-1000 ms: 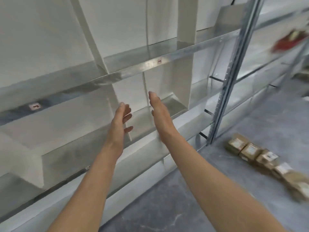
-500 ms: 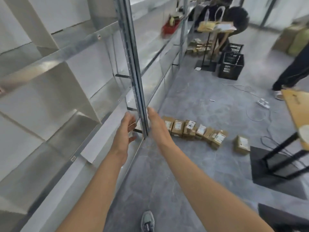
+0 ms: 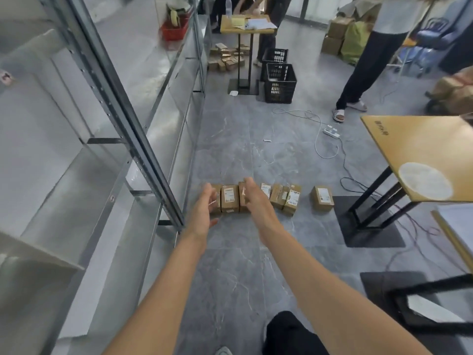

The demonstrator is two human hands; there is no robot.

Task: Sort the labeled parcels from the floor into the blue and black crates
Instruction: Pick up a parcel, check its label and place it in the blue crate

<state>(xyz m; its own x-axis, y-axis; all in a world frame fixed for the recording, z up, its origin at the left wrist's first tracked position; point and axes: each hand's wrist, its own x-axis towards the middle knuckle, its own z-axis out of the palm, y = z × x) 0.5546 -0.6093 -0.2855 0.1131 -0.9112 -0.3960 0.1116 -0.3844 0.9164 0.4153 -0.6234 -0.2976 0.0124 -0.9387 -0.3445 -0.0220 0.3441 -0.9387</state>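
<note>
Left hand (image 3: 204, 213) and right hand (image 3: 256, 202) are stretching toward the parcels (image 3: 230, 201).
Both are holding nothing, fingers straight and close together; the parcels are lying in a row on the floor (image 3: 256, 155), black crates (image 3: 280, 83) standing far behind.

The hands, left hand (image 3: 204, 211) and right hand (image 3: 253, 201), overlap the parcels (image 3: 230, 209), whose label print (image 3: 229, 195) is unreadably small.

left: shelf upright (image 3: 135, 149) close | ahead: open floor (image 3: 238, 265) up to parcel row (image 3: 229, 198) | right: table base (image 3: 368, 234)
</note>
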